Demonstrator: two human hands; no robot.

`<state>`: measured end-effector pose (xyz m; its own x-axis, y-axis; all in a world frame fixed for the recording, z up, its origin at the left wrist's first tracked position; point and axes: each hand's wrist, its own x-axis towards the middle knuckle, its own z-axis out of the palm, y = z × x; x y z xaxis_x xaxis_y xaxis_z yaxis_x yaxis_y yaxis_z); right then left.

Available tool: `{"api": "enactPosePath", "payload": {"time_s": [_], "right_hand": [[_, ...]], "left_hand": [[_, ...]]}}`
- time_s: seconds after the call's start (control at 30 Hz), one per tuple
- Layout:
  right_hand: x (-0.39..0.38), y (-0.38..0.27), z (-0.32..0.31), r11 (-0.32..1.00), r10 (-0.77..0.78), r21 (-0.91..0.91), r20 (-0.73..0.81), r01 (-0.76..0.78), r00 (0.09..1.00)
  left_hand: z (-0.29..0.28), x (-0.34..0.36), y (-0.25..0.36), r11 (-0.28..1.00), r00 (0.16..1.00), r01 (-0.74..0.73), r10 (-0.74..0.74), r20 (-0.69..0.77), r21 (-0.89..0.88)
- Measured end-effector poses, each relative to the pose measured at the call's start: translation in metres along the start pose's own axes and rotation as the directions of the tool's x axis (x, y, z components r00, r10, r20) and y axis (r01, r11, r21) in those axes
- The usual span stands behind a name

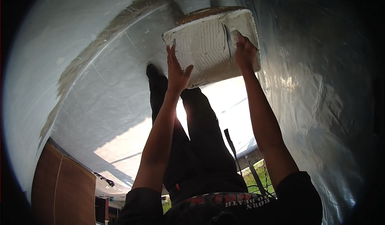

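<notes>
A white-coated paint tray (204, 52), with a ridged slope and smears of white paint, is in front of me at upper middle, above my legs, with a brown rounded thing (208, 11) showing behind its far edge. My left hand (178, 72) holds the tray's left side, its long fingers along the edge and its thumb on the paint-marked face. My right hand (245, 52) grips the tray at its right end, fingers curled and thumb upward beside a lump of white; its fingertips are partly hidden.
A pale curved-looking wall (48, 64) runs along the left, plastic sheeting (304, 96) along the right. Grey tiled flooring (108, 100) has a bright sunlit patch. A brown wooden panel (64, 181) stands at lower left. Grass (256, 173) shows beyond a rail at lower right.
</notes>
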<state>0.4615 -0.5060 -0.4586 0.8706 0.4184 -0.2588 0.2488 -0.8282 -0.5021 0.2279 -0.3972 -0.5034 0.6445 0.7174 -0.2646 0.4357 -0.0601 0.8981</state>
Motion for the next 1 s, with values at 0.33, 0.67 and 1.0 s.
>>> {"api": "enactPosePath", "payload": {"time_s": [0.33, 0.67, 1.0], "right_hand": [[-0.006, 0.009, 0.045, 0.763, -0.643, -0.158, -0.087, 0.627, 0.761], [-0.091, 0.031, 0.062, 0.796, -0.539, -0.260, 0.105, 0.546, 0.836], [-0.079, 0.018, -0.005, 0.597, 0.151, 0.629, 0.520, -0.497, 0.840]], "left_hand": [[0.006, -0.003, 0.000, 1.000, 1.000, -0.018, 0.018, -0.017, 0.024], [0.005, -0.001, -0.001, 0.998, 1.000, -0.001, 0.001, -0.009, -0.066], [-0.030, -0.009, 0.040, 0.999, 0.999, -0.008, 0.010, 0.038, -0.048]]}}
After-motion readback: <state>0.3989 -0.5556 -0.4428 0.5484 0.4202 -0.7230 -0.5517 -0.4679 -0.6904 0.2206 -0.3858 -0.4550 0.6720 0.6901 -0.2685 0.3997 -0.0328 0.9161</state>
